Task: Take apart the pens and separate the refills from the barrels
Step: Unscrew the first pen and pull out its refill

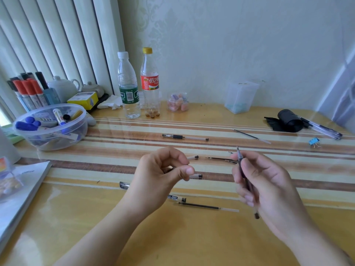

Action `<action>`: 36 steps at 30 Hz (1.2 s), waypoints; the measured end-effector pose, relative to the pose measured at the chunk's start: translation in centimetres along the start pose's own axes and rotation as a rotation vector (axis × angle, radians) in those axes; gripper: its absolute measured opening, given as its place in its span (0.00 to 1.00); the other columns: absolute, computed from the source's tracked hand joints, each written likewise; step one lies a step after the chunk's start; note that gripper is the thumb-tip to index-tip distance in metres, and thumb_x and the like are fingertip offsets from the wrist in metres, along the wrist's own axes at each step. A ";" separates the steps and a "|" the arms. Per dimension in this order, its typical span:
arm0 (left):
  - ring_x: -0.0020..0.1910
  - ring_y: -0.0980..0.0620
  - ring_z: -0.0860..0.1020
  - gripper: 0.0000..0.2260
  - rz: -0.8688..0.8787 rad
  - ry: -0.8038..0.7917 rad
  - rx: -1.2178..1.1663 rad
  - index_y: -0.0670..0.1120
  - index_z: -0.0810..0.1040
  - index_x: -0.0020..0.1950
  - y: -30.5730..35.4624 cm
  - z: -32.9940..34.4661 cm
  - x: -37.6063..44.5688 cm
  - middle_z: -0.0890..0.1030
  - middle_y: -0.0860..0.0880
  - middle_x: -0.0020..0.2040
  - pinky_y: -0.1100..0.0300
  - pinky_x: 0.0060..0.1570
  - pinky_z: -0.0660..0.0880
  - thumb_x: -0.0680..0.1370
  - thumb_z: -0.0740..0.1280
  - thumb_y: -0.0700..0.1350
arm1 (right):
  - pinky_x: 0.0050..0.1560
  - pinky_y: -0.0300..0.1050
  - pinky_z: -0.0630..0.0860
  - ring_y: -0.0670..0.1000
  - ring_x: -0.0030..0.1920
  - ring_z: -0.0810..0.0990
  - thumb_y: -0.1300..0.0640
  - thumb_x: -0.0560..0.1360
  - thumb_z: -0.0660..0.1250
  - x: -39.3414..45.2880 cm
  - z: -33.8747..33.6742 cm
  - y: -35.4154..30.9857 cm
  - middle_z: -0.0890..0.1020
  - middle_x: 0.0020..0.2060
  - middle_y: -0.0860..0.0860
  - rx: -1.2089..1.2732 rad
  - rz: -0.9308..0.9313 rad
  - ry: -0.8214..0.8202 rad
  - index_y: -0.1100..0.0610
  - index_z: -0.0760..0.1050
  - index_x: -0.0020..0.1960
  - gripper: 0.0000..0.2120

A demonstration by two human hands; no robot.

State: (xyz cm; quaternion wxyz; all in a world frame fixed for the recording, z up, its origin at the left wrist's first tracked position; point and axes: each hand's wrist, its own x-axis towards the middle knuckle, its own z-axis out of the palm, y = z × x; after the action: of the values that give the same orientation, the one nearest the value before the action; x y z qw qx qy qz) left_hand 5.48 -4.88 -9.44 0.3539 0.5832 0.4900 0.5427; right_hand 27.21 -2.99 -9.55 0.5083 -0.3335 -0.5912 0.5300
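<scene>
A pen stands nearly upright above the counter, tip up, gripped in the right hand with fingers curled round its barrel. The left hand hovers beside it, thumb and fingers pinched together; whether they hold anything I cannot tell. Under the hands lie loose refills and clear barrels, with one whole pen farther back. A bowl of markers sits at the left, two bottles near the wall
</scene>
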 end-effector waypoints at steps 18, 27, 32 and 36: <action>0.22 0.65 0.73 0.06 -0.104 -0.049 -0.335 0.42 0.77 0.38 1.4 1.0 -0.4 0.82 0.43 0.39 0.77 0.27 0.67 0.64 0.72 0.39 | 0.38 0.34 0.77 0.44 0.40 0.84 0.47 0.74 0.68 -0.8 1.1 1.1 0.84 0.43 0.39 -0.619 -0.297 -0.077 0.41 0.79 0.52 0.08; 0.24 0.64 0.73 0.08 -0.090 -0.068 -0.270 0.45 0.79 0.37 0.9 1.2 -0.5 0.81 0.54 0.32 0.75 0.29 0.68 0.64 0.78 0.40 | 0.33 0.51 0.76 0.53 0.33 0.81 0.43 0.72 0.66 -0.8 0.9 1.1 0.82 0.39 0.45 -0.659 -0.332 -0.097 0.42 0.75 0.50 0.08; 0.23 0.64 0.72 0.08 -0.093 -0.064 -0.276 0.44 0.78 0.36 0.9 1.0 -0.4 0.80 0.54 0.31 0.75 0.27 0.67 0.63 0.76 0.41 | 0.33 0.46 0.75 0.50 0.33 0.80 0.44 0.72 0.66 -0.8 0.8 1.0 0.81 0.39 0.44 -0.706 -0.340 -0.103 0.43 0.76 0.49 0.07; 0.31 0.59 0.75 0.08 -0.055 -0.111 -0.159 0.51 0.81 0.35 0.2 1.0 -0.3 0.81 0.55 0.33 0.69 0.35 0.71 0.63 0.79 0.43 | 0.31 0.37 0.73 0.47 0.32 0.78 0.50 0.71 0.71 -0.8 0.9 1.0 0.80 0.38 0.42 -0.743 -0.352 -0.104 0.46 0.78 0.49 0.07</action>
State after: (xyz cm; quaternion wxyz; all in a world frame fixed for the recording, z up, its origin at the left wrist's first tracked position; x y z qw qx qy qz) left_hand 6.51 -5.15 -9.52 0.4403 0.5690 0.4409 0.5366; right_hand 26.44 -3.80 -10.68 0.4055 -0.3609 -0.8153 0.2017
